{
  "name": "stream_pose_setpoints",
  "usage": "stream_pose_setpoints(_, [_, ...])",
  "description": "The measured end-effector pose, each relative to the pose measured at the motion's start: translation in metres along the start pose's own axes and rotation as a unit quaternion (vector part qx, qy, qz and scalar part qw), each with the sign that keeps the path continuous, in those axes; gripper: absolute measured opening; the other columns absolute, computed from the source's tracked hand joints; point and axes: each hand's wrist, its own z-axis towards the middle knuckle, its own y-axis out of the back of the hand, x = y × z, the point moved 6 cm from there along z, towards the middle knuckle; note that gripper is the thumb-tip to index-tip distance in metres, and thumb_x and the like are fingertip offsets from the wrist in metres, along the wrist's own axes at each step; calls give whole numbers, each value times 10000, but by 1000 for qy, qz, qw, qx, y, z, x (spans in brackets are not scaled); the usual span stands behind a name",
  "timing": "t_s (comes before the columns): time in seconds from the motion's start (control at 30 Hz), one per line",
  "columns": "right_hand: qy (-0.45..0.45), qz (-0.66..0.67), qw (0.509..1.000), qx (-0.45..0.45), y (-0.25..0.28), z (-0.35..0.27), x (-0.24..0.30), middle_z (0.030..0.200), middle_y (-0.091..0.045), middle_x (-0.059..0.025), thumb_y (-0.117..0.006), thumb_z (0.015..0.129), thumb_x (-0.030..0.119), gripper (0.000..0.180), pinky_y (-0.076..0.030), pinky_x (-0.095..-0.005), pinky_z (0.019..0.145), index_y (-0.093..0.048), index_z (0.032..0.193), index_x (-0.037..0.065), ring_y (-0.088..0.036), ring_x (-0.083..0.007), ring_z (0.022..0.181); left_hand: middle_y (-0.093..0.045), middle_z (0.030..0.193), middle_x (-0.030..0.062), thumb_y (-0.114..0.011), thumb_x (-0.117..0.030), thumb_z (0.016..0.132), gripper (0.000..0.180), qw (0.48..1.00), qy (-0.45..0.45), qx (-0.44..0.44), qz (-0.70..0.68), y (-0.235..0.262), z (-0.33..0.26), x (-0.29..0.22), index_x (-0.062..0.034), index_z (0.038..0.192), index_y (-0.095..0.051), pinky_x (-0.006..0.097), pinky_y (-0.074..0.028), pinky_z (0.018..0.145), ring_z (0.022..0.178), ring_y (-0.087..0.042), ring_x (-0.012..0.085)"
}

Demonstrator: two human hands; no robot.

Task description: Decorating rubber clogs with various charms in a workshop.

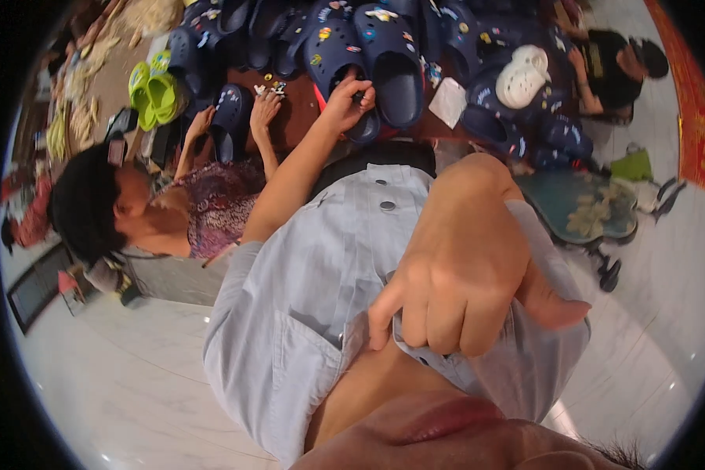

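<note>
Navy all over, dotted with small charms, the clog (327,48) I am working at stands at twelve o'clock, toe pointing away and open heel end toward me. My left hand (348,107) is at that opening, fingers bent, one reaching inside; I cannot tell whether they grip the rim. A second navy clog (390,66) stands just beside it on the one o'clock side, so room there is tight. Both heel ends come near the close edge of the reddish-brown surface (291,92).

Toward eleven, a narrow strip of that surface separates my left hand from a co-worker's hand (265,110), which is at some small pale charms (272,88). Lime-green clogs (153,92) lie farther out at ten. At one o'clock I see a white flat piece (448,102), and beyond it a white clog (522,76) on top of more navy ones.

My right hand (466,270) is between three and four, well apart from the surface, over the grey-blue shirt (309,258). Its fingers curl down at the open collar edge, thumb held away; I cannot tell whether they grip cloth. Pale floor (133,368) spreads widely at eight.
</note>
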Motion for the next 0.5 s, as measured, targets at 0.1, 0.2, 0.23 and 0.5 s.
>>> stream_pose_setpoints(0.1, [27, -44, 998, -34, -8, -11, 9, 627, -419, -52, -349, 839, 730, 711, -420, -534, 816, -439, 617, 61, -474, -251, 584, -450, 633, 33, -501, -60, 896, 179, 1000, -7, 6, 14, -2, -2, -3, -178, 953, -379, 265, -343, 543, 550, -438, 126])
stream_pose_setpoints(0.2, [49, -79, 994, -61, -15, -25, 14, 624, -418, -49, -394, 840, 711, 690, -426, -529, 816, -455, 614, 62, -489, -252, 594, -437, 641, 18, -501, -73, 903, 176, 1000, 3, -8, 9, 2, -6, -6, -182, 971, -382, 251, -337, 539, 557, -420, 116])
stream_pose_setpoints(0.23, [59, -97, 991, -74, -18, -28, 16, 625, -428, -47, -416, 844, 699, 677, -432, -521, 813, -458, 612, 64, -496, -247, 601, -451, 634, 40, -494, -39, 883, 278, 1000, 10, -4, -22, 4, -3, -5, -204, 1060, -359, 259, -332, 521, 541, -425, 131])
stream_pose_setpoints(0.5, [125, -150, 965, -177, -52, -72, 36, 630, -454, -51, -453, 841, 686, 664, -439, -494, 792, -473, 618, 61, -507, -242, 610, -447, 633, 44, -495, -36, 890, 132, 993, 65, -27, -93, 16, -5, -9, -148, 836, -449, 247, -320, 513, 537, -397, 125])
